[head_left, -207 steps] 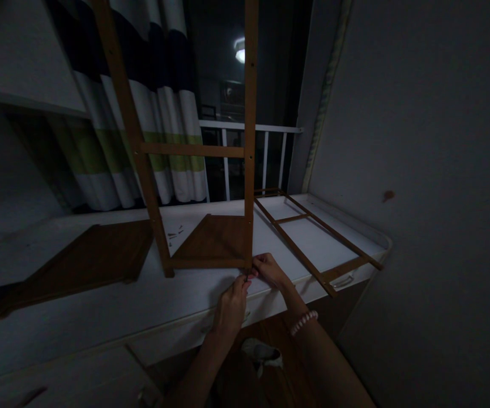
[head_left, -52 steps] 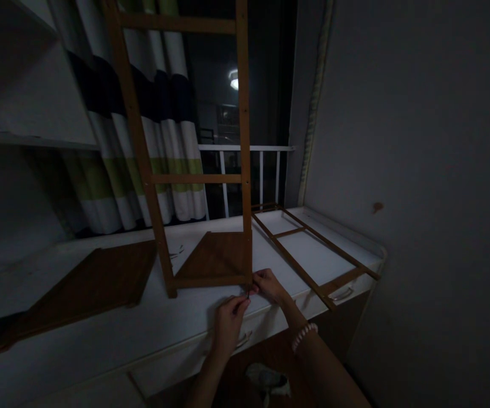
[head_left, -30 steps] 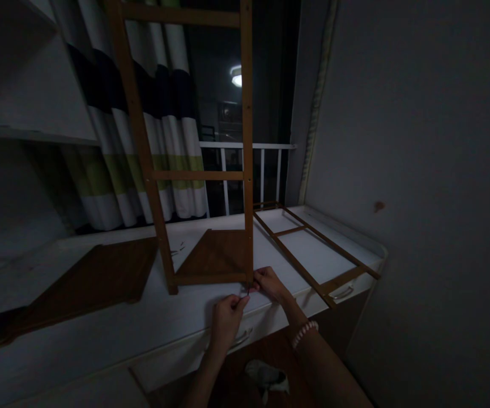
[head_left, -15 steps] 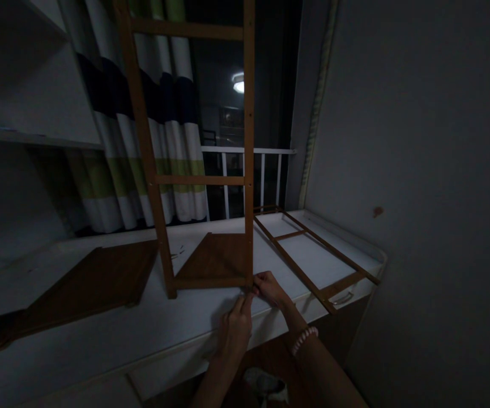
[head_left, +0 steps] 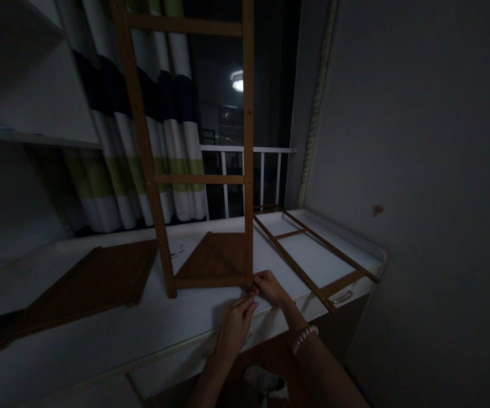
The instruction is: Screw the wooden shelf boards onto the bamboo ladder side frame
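Observation:
A tall wooden ladder-like frame (head_left: 248, 170) stands upright on the white table top (head_left: 151, 317), joined at its foot to a brown shelf board (head_left: 217, 258). My right hand (head_left: 270, 286) pinches at the frame's lower right corner, fingers closed on something small and dark that I cannot make out. My left hand (head_left: 235, 323) reaches the same corner from below, fingertips pressed together at the joint. A bead bracelet (head_left: 304, 337) is on my right wrist.
A second wooden frame (head_left: 312, 249) lies flat on the table at the right, overhanging the edge. A loose brown board (head_left: 96, 277) lies at the left. Small screws (head_left: 177, 249) lie behind the frame. Striped curtain (head_left: 151, 141), white railing (head_left: 248, 170) and a wall on the right.
The hands stay at the lower right corner of the frame. My left hand's fingers shifted from a fist to pointing up at the joint. The view tilted slightly.

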Motion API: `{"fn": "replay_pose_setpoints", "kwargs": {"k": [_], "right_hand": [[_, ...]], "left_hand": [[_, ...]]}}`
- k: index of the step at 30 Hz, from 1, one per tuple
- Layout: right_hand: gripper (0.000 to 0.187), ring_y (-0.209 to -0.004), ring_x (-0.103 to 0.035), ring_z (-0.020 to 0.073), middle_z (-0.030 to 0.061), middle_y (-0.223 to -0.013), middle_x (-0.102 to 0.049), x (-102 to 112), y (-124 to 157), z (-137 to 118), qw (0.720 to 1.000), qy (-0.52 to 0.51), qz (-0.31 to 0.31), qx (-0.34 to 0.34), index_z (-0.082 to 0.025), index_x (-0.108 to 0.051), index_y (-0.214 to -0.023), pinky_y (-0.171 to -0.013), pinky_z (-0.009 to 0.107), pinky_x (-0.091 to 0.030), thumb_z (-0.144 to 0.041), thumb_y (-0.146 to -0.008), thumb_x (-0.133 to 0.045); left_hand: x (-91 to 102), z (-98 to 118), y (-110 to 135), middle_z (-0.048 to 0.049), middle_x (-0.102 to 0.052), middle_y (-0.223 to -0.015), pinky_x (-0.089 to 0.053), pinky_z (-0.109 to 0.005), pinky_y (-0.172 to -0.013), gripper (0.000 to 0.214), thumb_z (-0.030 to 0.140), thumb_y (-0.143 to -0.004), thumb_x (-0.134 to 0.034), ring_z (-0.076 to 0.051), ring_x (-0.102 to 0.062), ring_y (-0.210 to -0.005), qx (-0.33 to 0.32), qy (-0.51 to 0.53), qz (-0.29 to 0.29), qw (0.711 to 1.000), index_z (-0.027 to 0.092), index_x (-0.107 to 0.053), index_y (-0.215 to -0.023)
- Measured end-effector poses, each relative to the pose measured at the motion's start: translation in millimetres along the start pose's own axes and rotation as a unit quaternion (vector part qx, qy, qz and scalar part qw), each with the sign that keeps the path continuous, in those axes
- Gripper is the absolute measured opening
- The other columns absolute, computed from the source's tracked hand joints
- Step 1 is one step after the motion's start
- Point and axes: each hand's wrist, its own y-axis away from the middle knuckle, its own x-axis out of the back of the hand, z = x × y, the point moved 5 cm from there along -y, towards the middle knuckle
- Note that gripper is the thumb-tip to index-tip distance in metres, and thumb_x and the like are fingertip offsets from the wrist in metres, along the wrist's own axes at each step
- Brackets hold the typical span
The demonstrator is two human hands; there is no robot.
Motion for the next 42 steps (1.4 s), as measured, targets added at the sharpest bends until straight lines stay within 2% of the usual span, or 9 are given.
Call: {"fn": "replay_pose_setpoints", "kwargs": {"k": [6,12,16,20,25,29,34,38,42], "right_hand": [[0.029,-0.035,-0.037,0.0045,-0.0041,-0.036,-0.041,0.0,0.4,-1.7,1.000,0.003,0.000,0.009,-0.015,-0.042,-0.041,-0.042,0.018,-0.031,-0.027,-0.067,-0.043],[0.030,-0.037,-0.039,0.0053,-0.0042,-0.036,-0.040,-0.4,-1.9,2.2,1.000,-0.003,0.004,0.002,-0.015,-0.043,-0.042,-0.044,0.019,-0.034,-0.031,-0.067,-0.044],[0.033,-0.038,-0.042,0.0060,-0.0036,-0.037,-0.041,-0.9,-2.5,3.4,1.000,-0.009,-0.001,0.001,-0.015,-0.041,-0.041,-0.045,0.019,-0.035,-0.034,-0.068,-0.044],[0.033,-0.038,-0.042,0.0060,-0.0038,-0.036,-0.040,-1.3,-1.0,1.1,1.000,-0.011,-0.004,0.004,-0.015,-0.039,-0.039,-0.044,0.019,-0.034,-0.031,-0.068,-0.043],[0.031,-0.037,-0.041,0.0055,-0.0039,-0.036,-0.040,-1.7,0.4,-2.0,1.000,0.005,-0.006,0.009,-0.016,-0.039,-0.039,-0.043,0.018,-0.032,-0.027,-0.067,-0.040],[0.029,-0.038,-0.040,0.0053,-0.0033,-0.037,-0.042,-0.2,-0.5,-0.5,1.000,0.015,-0.007,0.010,-0.015,-0.040,-0.040,-0.041,0.018,-0.030,-0.026,-0.067,-0.040],[0.032,-0.038,-0.037,0.0047,-0.0033,-0.037,-0.041,2.1,-0.9,1.5,1.000,0.028,-0.007,0.009,-0.015,-0.041,-0.041,-0.041,0.017,-0.027,-0.030,-0.069,-0.041],[0.033,-0.039,-0.038,0.0053,-0.0028,-0.036,-0.041,2.2,-0.3,1.4,0.999,0.037,0.000,0.000,-0.015,-0.041,-0.041,-0.040,0.017,-0.027,-0.032,-0.069,-0.042],[0.033,-0.038,-0.039,0.0053,-0.0031,-0.037,-0.041,1.4,-0.9,1.7,0.999,0.036,0.000,0.000,-0.015,-0.041,-0.041,-0.041,0.017,-0.028,-0.032,-0.069,-0.041]], "left_hand": [[-0.6,-15.6,4.2,-0.0061,-0.065,-0.088,-0.045,-0.028,-0.073,0.031,0.027,-0.075,-0.041,-0.016,-0.059,-0.079,0.062,0.022,0.021,0.998,0.018,-0.057,-0.100],[2.5,-16.3,8.5,-0.0064,-0.065,-0.067,-0.043,-0.026,-0.064,0.030,0.028,-0.076,-0.036,-0.016,-0.059,-0.063,0.065,-0.011,0.023,0.998,0.017,-0.062,-0.070],[4.5,-17.1,10.4,-0.0005,-0.057,-0.049,-0.040,-0.023,-0.053,0.031,0.031,-0.077,-0.035,-0.013,-0.053,-0.048,0.084,0.020,0.041,0.995,0.016,-0.062,-0.073],[0.9,-18.7,9.2,0.0033,-0.047,-0.039,-0.035,-0.021,-0.042,0.033,0.037,-0.074,-0.039,-0.010,-0.047,-0.038,0.134,0.091,0.041,0.986,0.013,-0.062,-0.071],[-9.5,-22.5,9.5,-0.0005,-0.055,-0.047,-0.026,-0.019,-0.028,0.032,0.039,-0.071,-0.041,-0.010,-0.045,-0.028,0.235,0.245,0.022,0.940,0.011,-0.056,-0.069],[-2.9,-27.7,10.2,-0.0078,-0.065,-0.064,-0.045,-0.024,-0.041,0.030,0.039,-0.069,-0.046,-0.017,-0.061,-0.052,0.208,0.271,0.090,0.935,0.011,-0.056,-0.073],[1.0,-27.7,8.4,-0.0079,-0.067,-0.068,-0.050,-0.029,-0.059,0.028,0.037,-0.071,-0.046,-0.019,-0.063,-0.062,0.164,0.204,0.094,0.961,0.013,-0.060,-0.075],[-0.8,-27.0,9.8,-0.0059,-0.067,-0.071,-0.051,-0.028,-0.057,0.027,0.035,-0.070,-0.047,-0.018,-0.063,-0.059,0.145,0.190,0.114,0.964,0.015,-0.059,-0.085],[0.4,-33.3,10.8,-0.0034,-0.064,-0.063,-0.051,-0.028,-0.052,0.033,0.036,-0.066,-0.053,-0.017,-0.061,-0.049,0.167,0.260,0.159,0.938,0.014,-0.055,-0.091]]}}
